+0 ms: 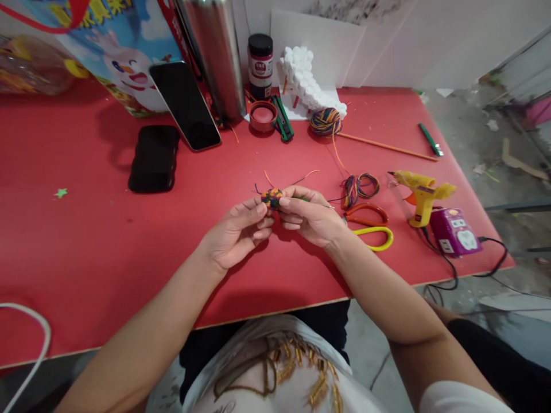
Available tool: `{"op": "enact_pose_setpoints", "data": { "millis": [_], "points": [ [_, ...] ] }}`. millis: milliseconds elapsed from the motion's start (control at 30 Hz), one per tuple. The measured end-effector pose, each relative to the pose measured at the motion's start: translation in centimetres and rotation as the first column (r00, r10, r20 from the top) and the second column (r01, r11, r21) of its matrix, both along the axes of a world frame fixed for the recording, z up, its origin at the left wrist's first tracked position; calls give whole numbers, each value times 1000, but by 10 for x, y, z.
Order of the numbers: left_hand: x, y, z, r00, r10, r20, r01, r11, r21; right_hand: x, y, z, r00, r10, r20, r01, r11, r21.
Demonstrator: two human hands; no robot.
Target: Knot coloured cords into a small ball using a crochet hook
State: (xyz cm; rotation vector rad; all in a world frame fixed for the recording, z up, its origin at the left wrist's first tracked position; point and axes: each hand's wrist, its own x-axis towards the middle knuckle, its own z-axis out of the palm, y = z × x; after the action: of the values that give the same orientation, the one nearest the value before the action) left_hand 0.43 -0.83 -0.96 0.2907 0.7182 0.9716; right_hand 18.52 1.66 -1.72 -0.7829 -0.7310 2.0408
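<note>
2 hands [271, 223] on multicolored yarn piece [271, 198], scissors [372, 226] beside, glue gun [424, 195] beyond

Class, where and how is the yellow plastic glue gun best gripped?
Grip the yellow glue gun by its handle, likely best from the red table's near edge: the handle points that way, while the dark nozzle tip faces left, and the purple box crowds the right.

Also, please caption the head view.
Left hand and right hand hold a small multicoloured yarn piece over a red table.
</note>
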Motion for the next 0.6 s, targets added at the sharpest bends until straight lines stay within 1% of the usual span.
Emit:
{"op": "enact_pose_setpoints", "data": {
  "millis": [167,333,400,500,600],
  "points": [
    [1,1,-3,999,17,-28,-16,999,46,-1,-1,-3,1000,5,26,-6,999,33],
    [-3,2,-7,998,-40,-48,45,993,110,2,0,0,998,65,-12,-65,998,17],
    [-4,2,-7,996,-56,-75,65,989,132,3,0,2,998,57,-5,-57,998,11],
    [-3,1,-8,993,-48,-110,65,985,159,3,0,2,999,33,19,-33,999,13],
    [-2,-1,-8,990,-47,-131,71,981,179,3,0,0,999,39,2,-39,999,17]
  ]
}}
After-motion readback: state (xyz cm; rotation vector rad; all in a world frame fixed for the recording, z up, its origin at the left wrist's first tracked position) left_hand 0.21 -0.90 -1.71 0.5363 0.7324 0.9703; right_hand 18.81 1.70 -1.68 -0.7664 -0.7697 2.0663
